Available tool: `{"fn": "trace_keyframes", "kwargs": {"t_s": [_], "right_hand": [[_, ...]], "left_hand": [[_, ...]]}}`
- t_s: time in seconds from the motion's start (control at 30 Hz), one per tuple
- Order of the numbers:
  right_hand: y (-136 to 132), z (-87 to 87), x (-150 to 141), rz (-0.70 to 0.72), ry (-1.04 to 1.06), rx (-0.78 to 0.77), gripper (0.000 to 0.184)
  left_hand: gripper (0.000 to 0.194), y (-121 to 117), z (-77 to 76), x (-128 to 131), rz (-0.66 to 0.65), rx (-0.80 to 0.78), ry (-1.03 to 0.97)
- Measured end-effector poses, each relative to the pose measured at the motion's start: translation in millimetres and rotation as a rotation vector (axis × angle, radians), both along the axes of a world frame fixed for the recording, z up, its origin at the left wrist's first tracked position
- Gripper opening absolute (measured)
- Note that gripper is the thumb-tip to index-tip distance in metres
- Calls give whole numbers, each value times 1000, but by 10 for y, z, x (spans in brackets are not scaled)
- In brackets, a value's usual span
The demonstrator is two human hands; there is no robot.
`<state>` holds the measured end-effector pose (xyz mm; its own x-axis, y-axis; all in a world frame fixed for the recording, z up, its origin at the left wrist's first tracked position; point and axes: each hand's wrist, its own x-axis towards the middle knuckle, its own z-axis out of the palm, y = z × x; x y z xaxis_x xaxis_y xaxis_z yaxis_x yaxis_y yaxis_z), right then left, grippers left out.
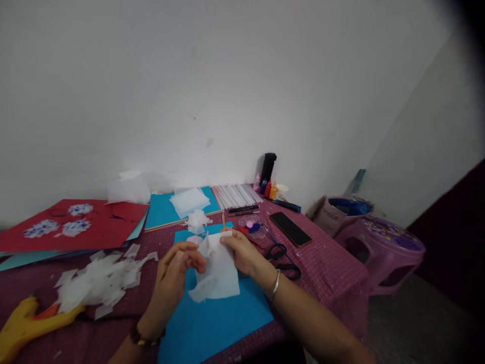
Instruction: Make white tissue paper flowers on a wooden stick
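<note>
Both my hands hold one sheet of thin white tissue paper (217, 273) over a blue card sheet (215, 318) on the table. My left hand (172, 278) pinches the paper's left edge with curled fingers. My right hand (242, 253) grips its upper right edge and seems to hold a thin pencil-like stick (223, 221) that points up behind the paper. A bracelet sits on my right wrist, a dark band on my left.
White paper scraps (100, 280) and a yellow glue gun (26, 323) lie left. Red card with white-blue flowers (76, 225) is at far left. Scissors (282, 258), a dark phone (290, 228), paint bottles (267, 188) and a paint palette (253, 227) lie right. A purple stool (382, 250) stands beyond the table edge.
</note>
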<state>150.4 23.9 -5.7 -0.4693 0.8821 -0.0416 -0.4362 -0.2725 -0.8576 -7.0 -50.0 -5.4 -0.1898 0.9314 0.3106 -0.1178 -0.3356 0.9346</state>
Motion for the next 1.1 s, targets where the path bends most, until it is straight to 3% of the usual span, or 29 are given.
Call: {"fn": "trace_keyframes", "kwargs": {"t_s": [0.17,0.33,0.5,0.57,0.7,0.77,0.93,1.1], "right_hand": [[0,1,30,58,14,3,24],[66,-13,88,130,23,7,24],[111,-7,138,192,-22,33,18],[108,10,157,215,-46,49,16],[102,34,192,205,-104,72,16],[115,23,196,174,-131,54,17],[161,-28,167,148,-128,19,17],[157,-39,158,115,-114,64,18]], "left_hand": [[14,86,-10,-14,183,-95,219],[51,96,68,-83,-3,-59,371],[63,74,165,-181,-84,-49,426],[56,93,177,-231,-171,-145,432],[21,153,166,-408,-351,-366,451],[25,181,153,-520,-357,-393,466],[33,209,120,-646,-294,-388,388],[26,199,51,-542,-258,-438,37]]}}
